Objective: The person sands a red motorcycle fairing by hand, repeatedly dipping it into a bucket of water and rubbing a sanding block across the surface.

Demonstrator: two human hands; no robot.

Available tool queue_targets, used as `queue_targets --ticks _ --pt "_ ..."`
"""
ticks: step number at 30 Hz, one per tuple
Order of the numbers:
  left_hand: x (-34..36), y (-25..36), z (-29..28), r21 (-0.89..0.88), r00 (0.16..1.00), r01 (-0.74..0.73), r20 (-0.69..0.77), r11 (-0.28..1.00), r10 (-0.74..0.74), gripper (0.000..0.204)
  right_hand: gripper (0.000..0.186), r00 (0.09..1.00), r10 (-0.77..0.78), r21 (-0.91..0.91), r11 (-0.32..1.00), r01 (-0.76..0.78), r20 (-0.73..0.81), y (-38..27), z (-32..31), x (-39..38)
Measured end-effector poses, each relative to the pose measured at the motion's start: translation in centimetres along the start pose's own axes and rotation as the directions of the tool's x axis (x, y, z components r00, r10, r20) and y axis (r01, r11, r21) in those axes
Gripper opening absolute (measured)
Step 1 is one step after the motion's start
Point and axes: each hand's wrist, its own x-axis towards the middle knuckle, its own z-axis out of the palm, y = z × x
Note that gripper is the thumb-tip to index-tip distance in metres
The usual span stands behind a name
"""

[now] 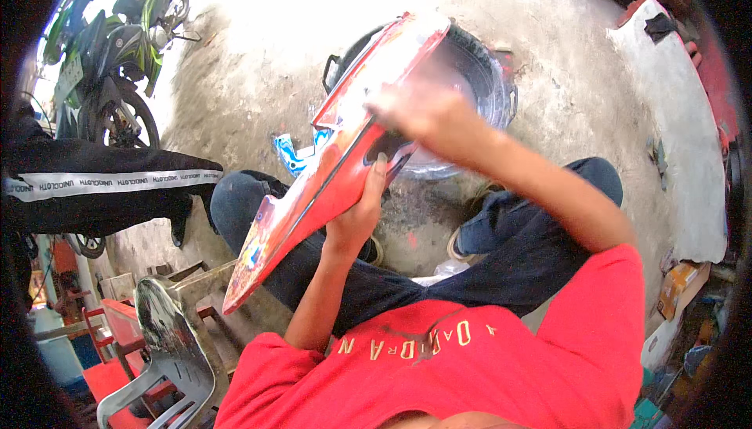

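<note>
A long red motorcycle fairing panel [329,174], with glossy white patches and colourful graphics at its near end, slants across my lap and over a round black tub [479,51]. My left hand [359,213] grips the panel's right edge near a dark opening, thumb lying on its surface. Against the panel's upper part is my right hand [431,115], smeared by motion. Its fingers are too blurred to show whether anything is in them. A blue-and-white patterned piece [294,153] juts out at the panel's left side; whether it is attached I cannot tell.
On the left, a person's leg in black trousers [117,186] reaches close to my left knee. A green-and-black motorcycle [125,53] stands at the far left. A grey plastic chair [176,343] sits at the lower left. A large pale panel [674,131] lies along the right, near a cardboard box [680,292].
</note>
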Motion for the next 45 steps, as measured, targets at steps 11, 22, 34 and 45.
queue_targets --ticks 11,22,34,45 --pt "0.7 3.4 -1.1 -0.274 0.992 0.114 0.080 0.955 -0.095 0.044 0.038 0.982 0.147 -0.098 0.986 -0.136 0.120 2.6 0.3 -0.4" --pt "0.4 1.1 -0.3 -0.001 0.994 -0.106 -0.013 0.994 0.106 0.025 0.043 0.980 0.117 -0.050 0.993 -0.110 0.161 0.1 -0.2 0.2" --pt "0.3 2.0 -0.3 -0.033 0.973 -0.203 -0.117 0.979 0.198 0.020 0.040 0.945 0.194 -0.109 0.979 -0.171 0.263 2.0 -0.2 -0.2" --pt "0.8 2.2 0.2 -0.177 0.971 -0.203 -0.165 0.963 0.174 0.019 0.036 0.997 0.004 -0.031 1.000 -0.002 0.076 -2.1 -1.5 1.4"
